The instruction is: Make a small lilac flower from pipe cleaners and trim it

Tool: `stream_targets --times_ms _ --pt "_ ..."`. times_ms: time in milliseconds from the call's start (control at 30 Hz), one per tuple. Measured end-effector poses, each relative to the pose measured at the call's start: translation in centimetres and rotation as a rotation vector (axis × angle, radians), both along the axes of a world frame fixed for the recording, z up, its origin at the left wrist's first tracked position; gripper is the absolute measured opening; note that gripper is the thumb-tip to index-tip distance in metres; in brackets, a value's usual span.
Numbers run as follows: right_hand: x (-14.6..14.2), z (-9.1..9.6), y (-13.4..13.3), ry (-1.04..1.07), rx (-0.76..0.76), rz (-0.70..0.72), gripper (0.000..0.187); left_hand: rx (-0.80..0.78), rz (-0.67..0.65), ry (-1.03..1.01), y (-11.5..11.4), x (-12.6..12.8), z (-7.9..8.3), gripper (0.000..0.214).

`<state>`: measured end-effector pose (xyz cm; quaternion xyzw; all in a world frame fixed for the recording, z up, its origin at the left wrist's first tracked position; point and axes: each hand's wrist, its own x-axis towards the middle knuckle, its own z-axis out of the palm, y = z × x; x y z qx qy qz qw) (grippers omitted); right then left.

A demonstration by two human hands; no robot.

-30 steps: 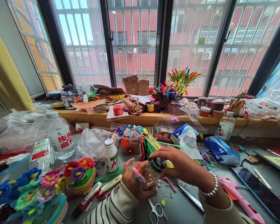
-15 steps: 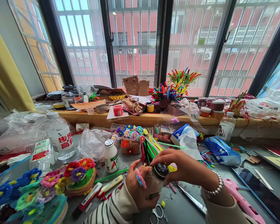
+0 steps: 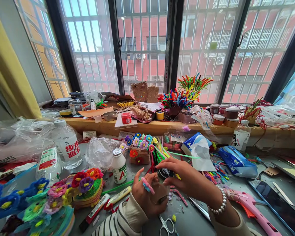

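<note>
A small clear jar (image 3: 161, 194) with a black lid (image 3: 165, 172) is held upright over the table's front middle. My left hand (image 3: 145, 196) is wrapped round the jar's body, a pink and blue fuzzy ring (image 3: 147, 185) on one finger. From the right, my right hand (image 3: 186, 175) grips the lid with fingers and thumb, partly covering it. Below the jar lie small scissors (image 3: 166, 226) and a tiny yellow scrap (image 3: 174, 217). Beside my left hand are a white drink bottle (image 3: 119, 167) and a cream-coloured tube (image 3: 118, 194).
Fuzzy pipe-cleaner flowers (image 3: 36, 208) crowd the left front. Large plastic bottles (image 3: 68, 147) stand behind them. A pink glue gun (image 3: 257, 209) and a phone (image 3: 276, 201) lie at right. Loose pipe cleaners (image 3: 159, 157) and a tissue pack (image 3: 237, 160) are farther back, below the cluttered windowsill (image 3: 105, 129).
My right hand has shifted slightly left and its wrist has lowered, still on the lid. The jar sits a little higher and more left. The whole view has shifted slightly.
</note>
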<state>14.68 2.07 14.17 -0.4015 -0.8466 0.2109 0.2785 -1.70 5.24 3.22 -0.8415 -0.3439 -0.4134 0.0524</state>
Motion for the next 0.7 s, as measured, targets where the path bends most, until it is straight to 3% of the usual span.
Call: stream_targets --times_ms 67,267,400,567,700 --pt "0.0 0.3 -0.1 0.021 0.005 0.039 0.036 0.005 -0.033 -0.029 -0.1 0.0 -0.1 0.051" --pt "1.1 1.7 -0.5 0.095 -0.113 0.401 0.036 -0.048 -0.194 -0.054 -1.4 0.3 1.0 0.058" --pt "1.7 1.8 0.1 0.132 -0.178 0.550 0.032 0.001 -0.181 -0.084 -1.7 0.7 0.9 0.055" --pt "1.1 1.3 0.3 0.189 -0.127 0.443 0.030 0.090 -0.021 -0.091 -1.2 0.7 0.0 0.061" --pt "0.2 1.2 -0.1 0.159 -0.063 0.329 0.030 0.083 0.076 -0.090 -1.4 0.8 0.6 0.046"
